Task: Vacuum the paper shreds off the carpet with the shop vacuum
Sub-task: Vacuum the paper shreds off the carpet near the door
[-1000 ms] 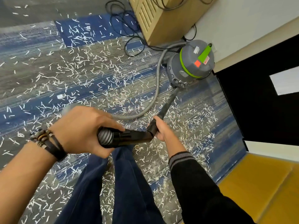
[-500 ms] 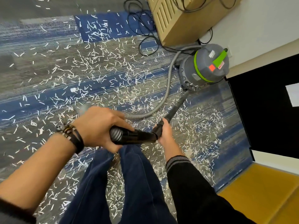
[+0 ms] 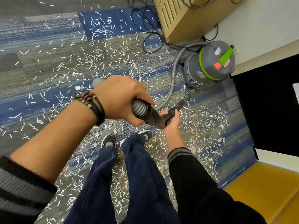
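White paper shreds (image 3: 100,62) lie scattered all over the blue and grey carpet (image 3: 40,46). The grey shop vacuum (image 3: 210,63) with a green band stands by the wall at the upper right. Its ribbed grey hose (image 3: 173,78) curves down to a black wand handle (image 3: 152,115). My left hand (image 3: 119,99) grips the ribbed hose end of the handle from above. My right hand (image 3: 171,118) holds the black wand just past the handle from below. The wand (image 3: 182,101) points down toward the vacuum's base; its tip is hard to make out.
A tan slatted cabinet (image 3: 181,18) stands at the top with black cables (image 3: 145,29) looped on the floor beside it. A black panel (image 3: 267,110) and a yellow surface (image 3: 267,191) fill the right side. My legs and shoes (image 3: 110,141) are below the hands.
My view has tilted down, so my shoes show now. My left hand has shifted up and right along the handle. The right hand has turned more palm-up under the wand.
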The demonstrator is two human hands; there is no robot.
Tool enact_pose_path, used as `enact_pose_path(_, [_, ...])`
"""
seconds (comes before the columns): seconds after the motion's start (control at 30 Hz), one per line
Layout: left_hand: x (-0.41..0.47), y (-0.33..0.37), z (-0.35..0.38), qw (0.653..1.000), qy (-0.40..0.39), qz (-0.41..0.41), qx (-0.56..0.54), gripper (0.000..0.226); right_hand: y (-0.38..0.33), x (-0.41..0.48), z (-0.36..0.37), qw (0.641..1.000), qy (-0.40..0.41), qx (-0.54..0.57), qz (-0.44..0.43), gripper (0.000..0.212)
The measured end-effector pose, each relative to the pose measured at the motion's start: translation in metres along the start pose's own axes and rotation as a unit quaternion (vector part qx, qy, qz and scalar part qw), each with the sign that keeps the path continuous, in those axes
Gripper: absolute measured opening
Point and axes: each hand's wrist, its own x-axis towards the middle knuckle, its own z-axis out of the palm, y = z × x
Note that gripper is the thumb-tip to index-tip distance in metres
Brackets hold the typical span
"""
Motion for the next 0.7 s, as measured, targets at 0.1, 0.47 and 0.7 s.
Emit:
enact_pose_path(0.1, [0.01,0.009,-0.003,0.998,-0.001,-0.01,-0.057,0.05,-0.014,-0.004,-0.018,0.999,0.024,-0.028,0.005,0.047])
enact_pose_path(0.47, [0.071,0.084,-0.031,0.993,-0.018,0.052,-0.104,0.047,-0.069,-0.052,-0.1,0.995,0.073,0.026,0.061,0.036])
enact_pose_path(0.7, [0.169,0.172,-0.056,0.985,-0.008,0.165,-0.057,0.042,-0.177,-0.058,-0.153,0.992,0.067,0.102,-0.015,0.031])
